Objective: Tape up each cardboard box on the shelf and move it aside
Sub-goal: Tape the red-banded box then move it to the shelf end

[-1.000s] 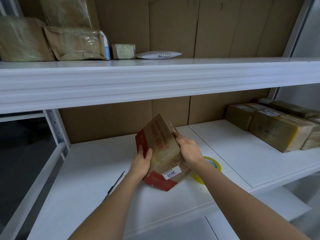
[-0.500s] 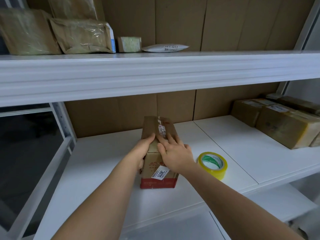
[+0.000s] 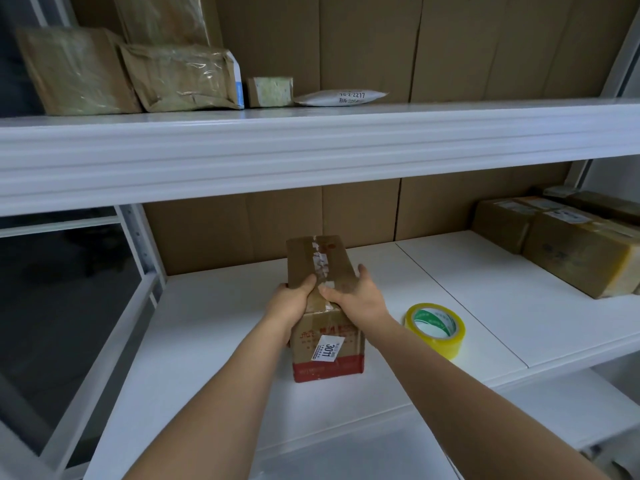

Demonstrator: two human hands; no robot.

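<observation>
White smooth shelf bears an upright brown cardboard box, red-banded, seam roughly taped; left hand and right hand clasp its top, fingers curled around it.

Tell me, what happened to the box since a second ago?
The box was tilted up in both hands; now it stands flat on the shelf. The left hand and right hand keep their grip, now over its top. The tape roll stayed put.
</observation>
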